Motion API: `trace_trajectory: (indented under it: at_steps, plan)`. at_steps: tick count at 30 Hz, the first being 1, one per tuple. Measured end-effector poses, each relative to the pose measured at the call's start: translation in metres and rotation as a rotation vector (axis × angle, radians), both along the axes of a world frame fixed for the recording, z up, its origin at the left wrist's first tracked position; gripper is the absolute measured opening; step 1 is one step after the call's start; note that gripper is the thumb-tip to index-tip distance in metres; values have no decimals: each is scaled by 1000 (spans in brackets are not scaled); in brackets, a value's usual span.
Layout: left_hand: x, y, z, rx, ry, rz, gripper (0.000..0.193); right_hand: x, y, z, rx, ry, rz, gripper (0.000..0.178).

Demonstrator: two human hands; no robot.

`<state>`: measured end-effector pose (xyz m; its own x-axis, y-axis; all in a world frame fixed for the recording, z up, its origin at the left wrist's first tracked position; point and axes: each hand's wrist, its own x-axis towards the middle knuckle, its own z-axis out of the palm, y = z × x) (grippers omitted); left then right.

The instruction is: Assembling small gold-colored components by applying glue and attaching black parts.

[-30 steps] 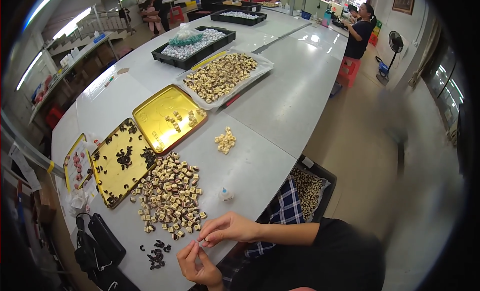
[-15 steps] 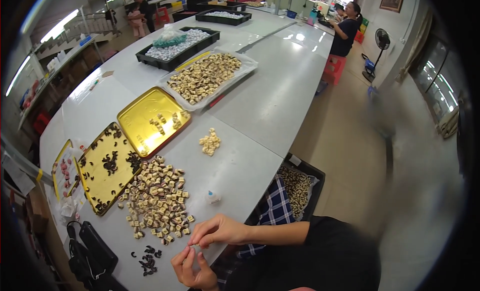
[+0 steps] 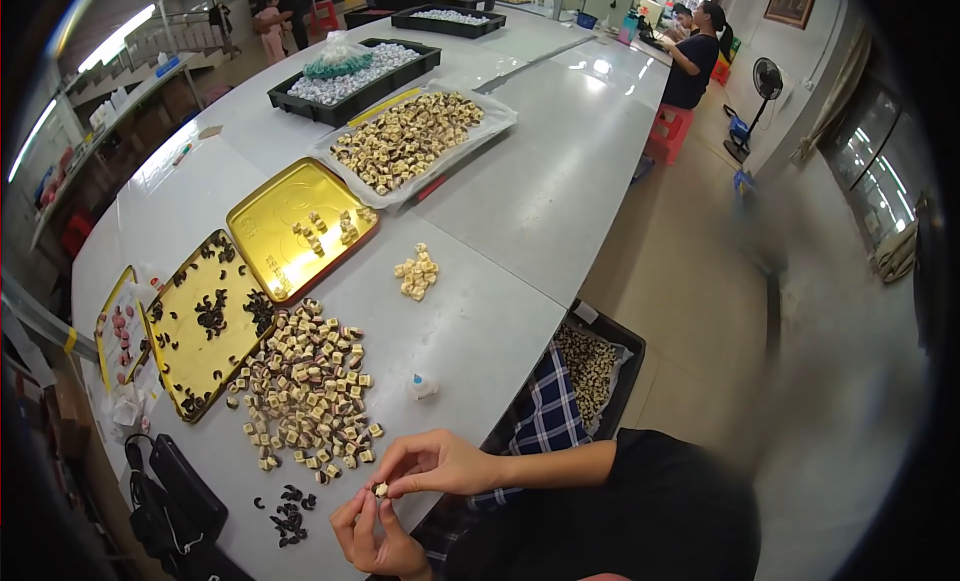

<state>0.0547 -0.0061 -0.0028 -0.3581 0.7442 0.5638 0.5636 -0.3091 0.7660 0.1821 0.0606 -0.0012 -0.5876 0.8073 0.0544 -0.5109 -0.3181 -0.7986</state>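
Near the table's front edge, my left hand [image 3: 376, 543] and my right hand [image 3: 445, 463] meet at the fingertips. Pinched between them is a small cream-and-dark piece [image 3: 381, 490], its details too small to make out. Just beyond my hands spreads a big heap of small cream-topped cubes with dark sides [image 3: 310, 381]. Several black curved pieces [image 3: 290, 516] lie loose to the left of my left hand. A small white bottle with a blue tip [image 3: 421, 386] stands beyond my right hand.
A small cluster of cream pieces [image 3: 417, 272] lies farther off. Leftward are a gold tray [image 3: 285, 206], a tray with black pieces [image 3: 185, 331] and a black cased device with cables [image 3: 188, 486]. A lined tray of cubes [image 3: 490, 131] stands beyond. Below the table edge sits a black crate [image 3: 628, 366].
Between my fingertips the cream-and-dark piece now shows plainly, where before the fingers mostly hid it. Both hands have shifted slightly. The whole view has tilted a little.
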Motion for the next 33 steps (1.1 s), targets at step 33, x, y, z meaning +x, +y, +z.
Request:
trace_trajectory:
  at_steps: [33]
  plan:
    - [-4, 2, 2, 92, 70, 71, 14, -13, -10, -4, 291, -186, -262, 17]
